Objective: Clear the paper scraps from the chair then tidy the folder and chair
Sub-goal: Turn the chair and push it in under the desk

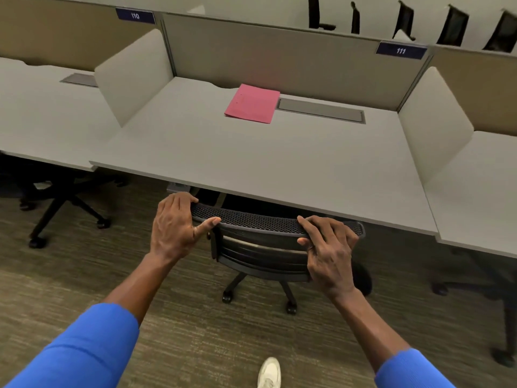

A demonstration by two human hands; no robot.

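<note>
A black mesh-backed office chair [260, 242] stands tucked under the grey desk [251, 163], its seat hidden beneath the desktop. My left hand [176, 225] grips the left end of the chair's top rail, thumb along the rear edge. My right hand [330, 247] rests on the right part of the same rail, fingers curled over it. A closed pink folder [253, 103] lies flat at the back middle of the desk, next to a grey cable hatch [321, 110]. No paper scraps are visible.
Beige divider panels [134, 77] wall the desk on both sides and behind, with signs 110 and 111. Another chair's wheeled base [61, 208] stands under the left desk, and one more at the far right [498, 303]. The floor is carpeted; my white shoe [269, 372] shows below.
</note>
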